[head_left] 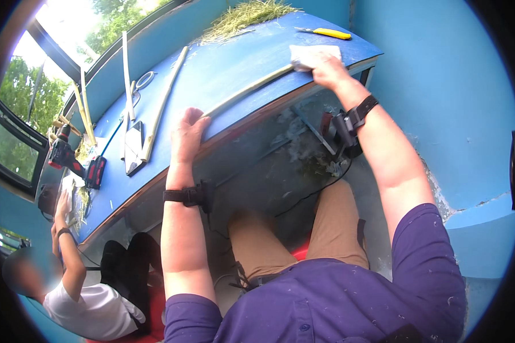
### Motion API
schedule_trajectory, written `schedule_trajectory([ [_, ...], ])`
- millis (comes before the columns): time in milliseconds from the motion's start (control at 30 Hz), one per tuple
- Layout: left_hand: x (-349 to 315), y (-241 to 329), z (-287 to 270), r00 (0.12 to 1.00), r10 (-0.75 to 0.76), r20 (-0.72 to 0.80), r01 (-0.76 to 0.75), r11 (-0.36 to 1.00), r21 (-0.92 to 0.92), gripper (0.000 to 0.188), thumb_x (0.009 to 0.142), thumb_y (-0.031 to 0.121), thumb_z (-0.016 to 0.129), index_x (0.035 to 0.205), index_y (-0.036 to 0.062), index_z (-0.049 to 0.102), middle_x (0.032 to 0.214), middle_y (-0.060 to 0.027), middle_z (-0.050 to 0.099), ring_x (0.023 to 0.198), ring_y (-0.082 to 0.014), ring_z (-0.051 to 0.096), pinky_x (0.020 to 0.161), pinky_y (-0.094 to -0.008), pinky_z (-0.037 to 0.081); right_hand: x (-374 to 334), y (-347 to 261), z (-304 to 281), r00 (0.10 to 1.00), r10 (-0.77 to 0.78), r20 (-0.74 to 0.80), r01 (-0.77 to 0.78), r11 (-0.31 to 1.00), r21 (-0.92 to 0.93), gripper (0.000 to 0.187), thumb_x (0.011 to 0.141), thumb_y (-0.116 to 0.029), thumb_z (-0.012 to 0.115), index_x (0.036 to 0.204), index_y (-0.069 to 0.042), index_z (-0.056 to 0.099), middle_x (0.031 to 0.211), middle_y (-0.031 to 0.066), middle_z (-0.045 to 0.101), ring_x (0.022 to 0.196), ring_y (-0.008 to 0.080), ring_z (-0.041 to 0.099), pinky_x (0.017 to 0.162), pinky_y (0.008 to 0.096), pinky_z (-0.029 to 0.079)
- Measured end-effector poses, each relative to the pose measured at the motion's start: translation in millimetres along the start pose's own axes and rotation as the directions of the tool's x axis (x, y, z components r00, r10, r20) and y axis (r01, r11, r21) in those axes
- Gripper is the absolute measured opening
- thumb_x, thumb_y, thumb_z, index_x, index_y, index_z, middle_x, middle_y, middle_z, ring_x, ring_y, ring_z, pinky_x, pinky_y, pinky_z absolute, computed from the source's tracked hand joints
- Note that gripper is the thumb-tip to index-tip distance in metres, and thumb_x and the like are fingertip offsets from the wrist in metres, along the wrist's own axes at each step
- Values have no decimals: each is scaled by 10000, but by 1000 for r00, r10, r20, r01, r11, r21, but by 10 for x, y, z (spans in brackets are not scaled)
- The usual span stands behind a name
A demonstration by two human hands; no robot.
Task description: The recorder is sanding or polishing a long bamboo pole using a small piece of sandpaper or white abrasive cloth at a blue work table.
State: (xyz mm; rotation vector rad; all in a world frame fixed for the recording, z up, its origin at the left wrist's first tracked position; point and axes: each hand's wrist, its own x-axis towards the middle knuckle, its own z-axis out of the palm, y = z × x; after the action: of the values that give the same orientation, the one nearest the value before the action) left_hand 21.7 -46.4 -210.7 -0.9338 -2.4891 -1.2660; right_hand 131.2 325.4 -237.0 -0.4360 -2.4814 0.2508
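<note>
A long pale bamboo strip lies along the front edge of the blue table. My left hand presses down on the near end of the strip at the table's edge, fingers curled over it. My right hand holds a white pad or cloth wrapped around the far end of the strip. Both wrists wear black straps.
A yellow utility knife and a heap of grassy shavings lie at the table's far end. More bamboo strips, a flat blade and a red cordless drill lie to the left, where another person sits with a hand on the table.
</note>
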Motion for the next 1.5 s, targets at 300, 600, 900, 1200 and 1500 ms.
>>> schedule_trajectory([
  [300,70,-325,27,998,68,-15,-68,998,-4,263,793,168,676,1005,17,639,1007,-148,645,950,-269,614,832,-356,474,-555,-2197,225,887,-380,-260,430,887,169,396,802,-161,563,1185,-63,589,1165,168,598,1133,331,533,1015,441,377],
  [600,-68,-147,-83,992,126,-1,-125,985,119,143,823,158,665,859,20,665,843,-112,596,829,-261,595,757,-353,464,-190,-1282,106,983,-138,124,142,990,-19,268,730,-148,583,960,-55,684,980,170,673,953,317,647,822,410,518],
  [900,165,-186,-4,991,126,39,-130,980,147,224,883,222,621,939,14,679,881,-133,637,844,-253,616,781,-340,466,432,150,-61,935,-352,54,341,928,149,450,832,20,457,1220,-144,612,1244,116,602,1173,286,543,978,350,426],
  [1200,87,-178,15,995,48,90,-59,991,124,296,860,288,665,990,23,650,901,-75,668,842,-157,607,797,-298,464,419,25,58,959,-267,92,276,955,-112,571,829,44,429,1288,-263,574,1329,38,554,1229,239,510,996,316,405],
  [1500,161,-260,107,986,110,127,-112,994,11,260,831,240,685,963,19,651,858,-62,656,802,-141,589,761,-286,463,440,229,-33,945,-325,18,326,945,-9,429,810,-28,516,1211,-145,617,1243,123,599,1171,288,544,976,361,426],
])
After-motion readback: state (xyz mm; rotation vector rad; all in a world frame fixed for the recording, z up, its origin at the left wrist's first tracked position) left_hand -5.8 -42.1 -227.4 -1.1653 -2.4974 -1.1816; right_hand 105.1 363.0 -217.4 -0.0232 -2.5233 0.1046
